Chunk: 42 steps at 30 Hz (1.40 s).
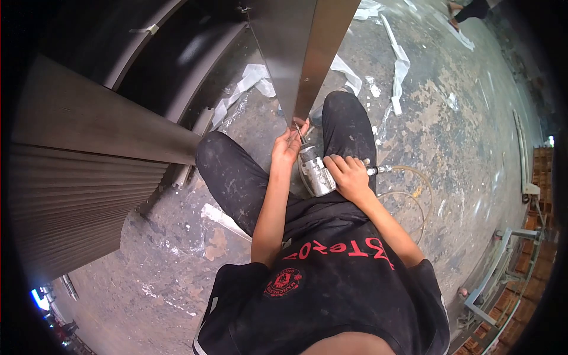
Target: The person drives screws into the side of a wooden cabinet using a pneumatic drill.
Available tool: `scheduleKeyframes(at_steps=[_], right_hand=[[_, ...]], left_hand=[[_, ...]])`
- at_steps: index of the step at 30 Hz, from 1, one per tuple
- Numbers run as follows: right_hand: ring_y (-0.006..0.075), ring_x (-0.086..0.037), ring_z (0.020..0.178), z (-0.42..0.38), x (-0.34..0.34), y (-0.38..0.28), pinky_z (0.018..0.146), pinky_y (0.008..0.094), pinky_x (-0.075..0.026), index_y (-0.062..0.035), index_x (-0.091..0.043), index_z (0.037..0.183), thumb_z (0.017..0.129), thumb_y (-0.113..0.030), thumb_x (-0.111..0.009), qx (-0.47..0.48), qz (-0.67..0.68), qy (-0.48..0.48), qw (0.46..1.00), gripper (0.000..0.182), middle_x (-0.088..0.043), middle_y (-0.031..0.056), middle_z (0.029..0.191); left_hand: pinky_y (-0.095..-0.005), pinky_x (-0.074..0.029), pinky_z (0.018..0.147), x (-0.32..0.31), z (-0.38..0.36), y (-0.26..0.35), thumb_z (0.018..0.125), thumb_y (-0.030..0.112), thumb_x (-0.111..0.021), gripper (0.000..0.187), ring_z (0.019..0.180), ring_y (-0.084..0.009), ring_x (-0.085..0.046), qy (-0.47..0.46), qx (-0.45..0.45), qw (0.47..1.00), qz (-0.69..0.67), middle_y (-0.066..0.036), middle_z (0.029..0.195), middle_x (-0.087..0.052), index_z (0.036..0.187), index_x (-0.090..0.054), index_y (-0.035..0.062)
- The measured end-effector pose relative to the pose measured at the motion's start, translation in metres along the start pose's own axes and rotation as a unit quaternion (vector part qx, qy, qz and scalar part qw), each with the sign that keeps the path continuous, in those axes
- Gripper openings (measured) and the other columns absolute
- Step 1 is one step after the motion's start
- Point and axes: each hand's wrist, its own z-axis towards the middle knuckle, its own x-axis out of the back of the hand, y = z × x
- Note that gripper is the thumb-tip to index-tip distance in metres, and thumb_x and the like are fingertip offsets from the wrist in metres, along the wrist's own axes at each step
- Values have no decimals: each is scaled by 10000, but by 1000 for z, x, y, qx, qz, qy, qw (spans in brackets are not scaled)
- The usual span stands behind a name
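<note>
My right hand [350, 175] is wrapped round the grip of a silver air drill [317, 173], with an air hose [427, 188] joined at its right end. The drill's narrow front end points away from me, toward the lower end of a tall dark metal panel [290, 65]. Around that front tip, the fingers of my left hand [287, 147] are closed close to the panel's end. What they pinch, if anything, is too small to make out.
Ribbed metal sheeting [77, 201] and dark frames [100, 106] stand on the left. White strips [400, 74] lie scattered on the worn floor [467, 136]. A metal rack [503, 254] is at the right, and another person's leg [473, 10] shows at the top right.
</note>
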Motion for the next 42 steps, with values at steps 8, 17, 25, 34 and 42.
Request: scheduleKeyframes(at_steps=[8,17,25,34,42], right_hand=[[199,-587,752,0,-4,-1,664,345,-459,-106,-655,1154,767,-136,-620,2,-2,-3,1000,390,-661,7,1059],[192,-579,746,-3,-7,-3,663,340,-455,-112,-646,1157,798,-149,-599,-1,-39,-4,999,364,-641,6,1054],[190,-575,753,-3,-9,-4,665,344,-451,-125,-647,1156,804,-164,-601,-6,-37,2,999,357,-631,5,1040],[193,-568,772,0,-10,-5,674,345,-446,-143,-631,1181,823,-182,-584,12,-65,-22,998,363,-602,12,1026],[191,-553,744,1,-15,-7,657,342,-431,-152,-624,1165,825,-184,-582,12,-86,-32,996,344,-583,3,978]], left_hand=[[-603,-399,1164,0,2,2,1078,55,-307,354,1343,-568,-388,-12,10,1000,5,-410,1444,-309,1337,-277,-184],[-558,-474,1109,-6,-7,-7,1064,108,-430,368,1325,-492,-472,-6,26,999,-23,-364,1404,-414,1331,-326,-124],[-539,-508,1059,-2,-15,-8,1049,114,-473,403,1278,-458,-519,-48,43,997,-35,-347,1405,-426,1337,-321,-124],[-576,-482,1071,1,-10,11,1059,98,-418,415,1295,-477,-492,-46,80,994,-63,-363,1414,-401,1375,-259,-120],[-594,-475,1082,-8,-16,14,1064,84,-390,401,1302,-512,-467,-1,70,995,-68,-370,1419,-373,1379,-251,-120]])
